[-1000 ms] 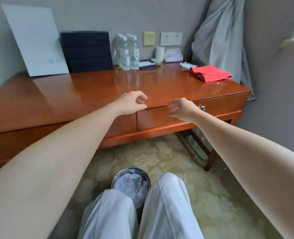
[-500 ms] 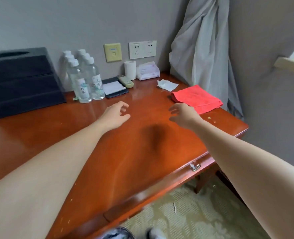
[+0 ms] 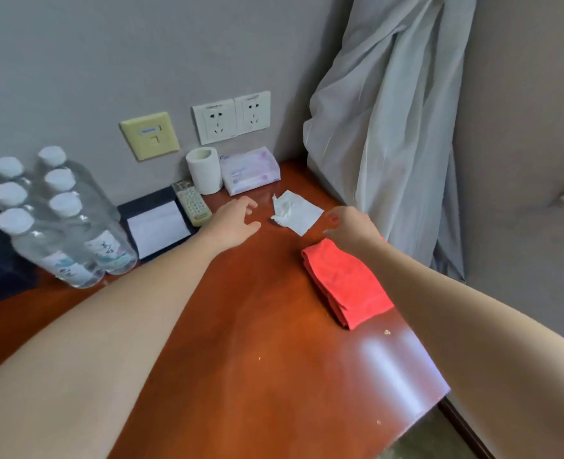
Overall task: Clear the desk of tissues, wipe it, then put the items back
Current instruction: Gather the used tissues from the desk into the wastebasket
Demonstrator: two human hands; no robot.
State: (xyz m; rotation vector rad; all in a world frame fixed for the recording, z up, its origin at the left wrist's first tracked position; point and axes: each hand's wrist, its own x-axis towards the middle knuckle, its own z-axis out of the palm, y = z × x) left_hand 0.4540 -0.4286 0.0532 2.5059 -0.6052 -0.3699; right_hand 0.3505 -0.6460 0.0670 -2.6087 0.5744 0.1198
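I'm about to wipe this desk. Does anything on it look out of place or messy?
A crumpled tissue, partly unfolded, lies loose on the desk between the left hand and the right hand. Small pale crumbs dot the wood near the red cloth.

The desk (image 3: 240, 342) is polished reddish wood, glossy enough to mirror light. Between the left hand (image 3: 232, 223) and right hand (image 3: 350, 226) lies a tissue (image 3: 297, 212) of thin, crumpled matt paper. Under the right wrist, the red cloth (image 3: 343, 286) looks soft and napped. Left of the left hand, the bottles (image 3: 75, 240) are clear, smooth plastic
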